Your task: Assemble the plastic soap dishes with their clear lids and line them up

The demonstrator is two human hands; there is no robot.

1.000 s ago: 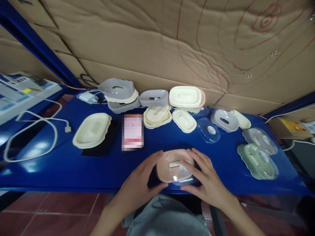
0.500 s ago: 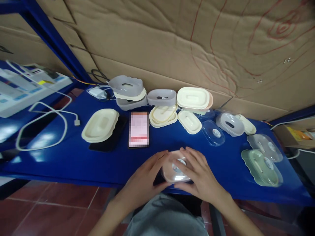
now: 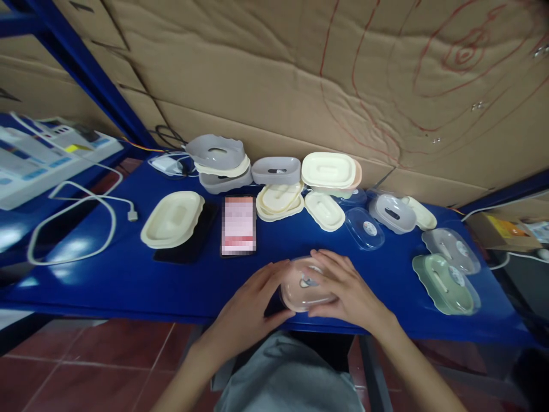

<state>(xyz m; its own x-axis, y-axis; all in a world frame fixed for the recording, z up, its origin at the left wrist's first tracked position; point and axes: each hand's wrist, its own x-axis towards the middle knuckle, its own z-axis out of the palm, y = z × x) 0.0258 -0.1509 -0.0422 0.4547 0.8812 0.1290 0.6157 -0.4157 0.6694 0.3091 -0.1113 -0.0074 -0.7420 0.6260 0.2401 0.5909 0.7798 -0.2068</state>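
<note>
A pink oval soap box with a clear lid (image 3: 303, 284) rests at the near edge of the blue table (image 3: 128, 280). My left hand (image 3: 249, 306) cups its left side with curled fingers. Over its right side and top lies my right hand (image 3: 346, 289), fingers pressed on the clear lid. Both hands grip the box between them.
Several cream, grey and clear soap boxes and lids line the back, among them a cream tray (image 3: 172, 220), a clear lid (image 3: 364, 229) and a green box (image 3: 444, 284). A phone (image 3: 238, 225) lies mid-table. A white cable (image 3: 72, 220) loops at left. Cardboard forms the back wall.
My hands have closed in on the pink box, with the right hand sliding further over the clear lid. The view has shifted slightly.
</note>
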